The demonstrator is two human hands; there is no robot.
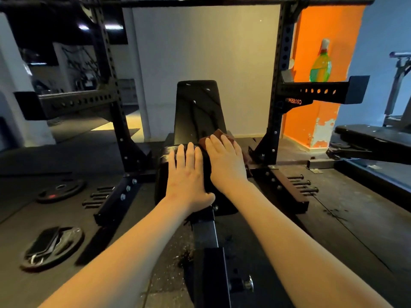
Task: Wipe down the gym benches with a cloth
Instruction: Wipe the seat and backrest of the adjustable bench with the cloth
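Brown cloth (219,134) under the right fingers (225,143).

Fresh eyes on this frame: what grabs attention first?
Two bare forearms run up the centre to the black bench seat. The left hand lies flat on it, and the right hand presses a brown cloth at the seat's far edge, below the tilted backrest. Next comes the orange wall at upper right, with a green spray bottle standing on the rack's safety arm in front of it.
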